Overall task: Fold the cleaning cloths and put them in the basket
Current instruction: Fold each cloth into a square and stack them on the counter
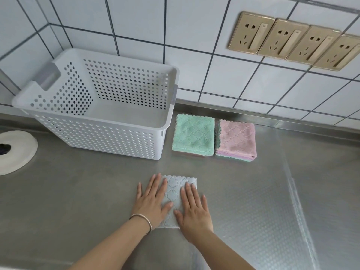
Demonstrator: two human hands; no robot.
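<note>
The brushed steel counter (253, 201) runs back to a raised lip under the white tiled wall (194, 26). The white perforated plastic basket (109, 131) stands at the back left, with a green-topped stack of folded cloths (193, 134) just right of it and a pink-topped stack (236, 138) beside that. Bare counter lies to either side of the pale blue quilted cleaning cloth (175, 191), folded at the near middle. The left hand (152, 199) and right hand (192, 207) both press flat on it, fingers straight and spread.
</note>
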